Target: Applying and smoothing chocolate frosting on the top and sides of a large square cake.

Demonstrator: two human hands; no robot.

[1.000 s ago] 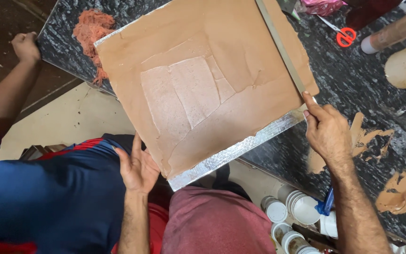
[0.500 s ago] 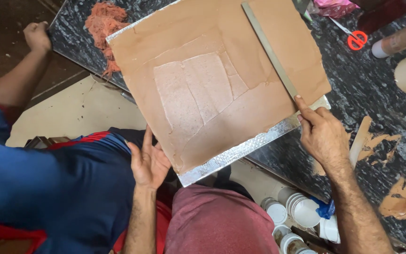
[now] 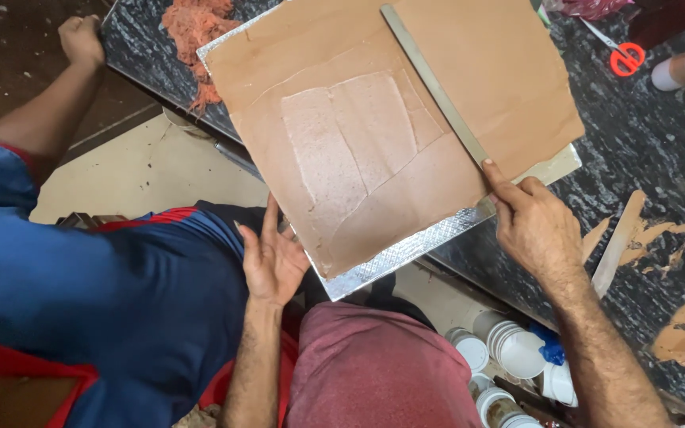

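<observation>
Head view: my left hand is lying open, bracing the brown board at its overhanging edge. My right hand is pressing fingertips on the metal ruler, gripping nothing.

Brown cardboard sheet lies flat on a silver foil-faced board, overhanging the counter edge, with paler scored rectangles at centre. Long metal ruler lies diagonally across the sheet, near end at its right edge.
</observation>
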